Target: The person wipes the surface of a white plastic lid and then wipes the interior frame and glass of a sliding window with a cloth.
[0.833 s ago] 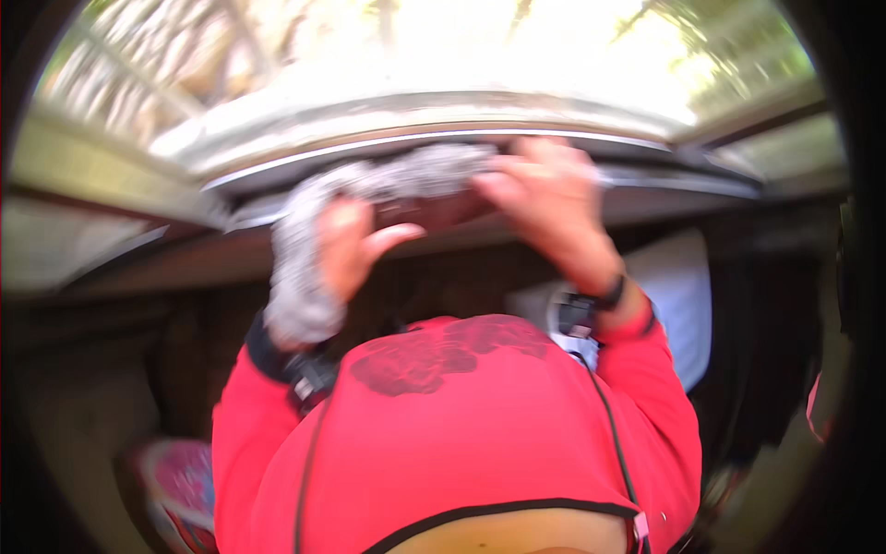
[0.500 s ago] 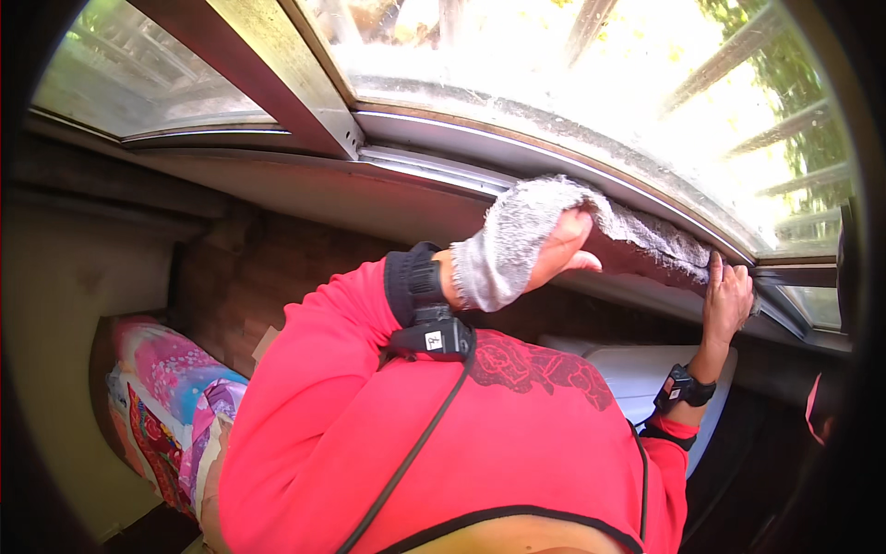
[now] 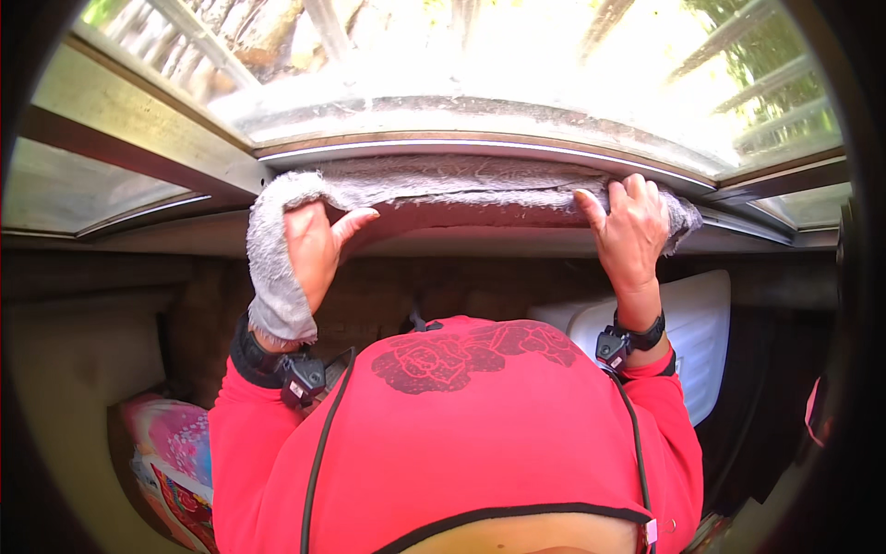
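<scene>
A long grey rag (image 3: 480, 180) stretches along the window sill, just inside the bottom rail of the glass. Its left end wraps over the back of my left hand (image 3: 312, 249) and hangs down to the wrist. The thumb there sticks out to the right, while the other fingers are hidden in the fabric. Toward the right end, my right hand (image 3: 632, 231) grips the rag, with its fingers bent over the cloth and the thumb on the near side. A bunched tip of cloth shows beyond that hand.
Window glass (image 3: 517, 83) and its metal frame post (image 3: 166, 120) rise beyond the sill, with bars outside. Below right stands a white plastic panel or lid (image 3: 697, 342). Colourful patterned fabric (image 3: 175, 443) lies at lower left. Black cables (image 3: 323, 452) hang from my wrist devices.
My left hand has moved left with the rag's end, and my right hand has also shifted left in the picture. The rag now lies straighter along the sill. The view has turned.
</scene>
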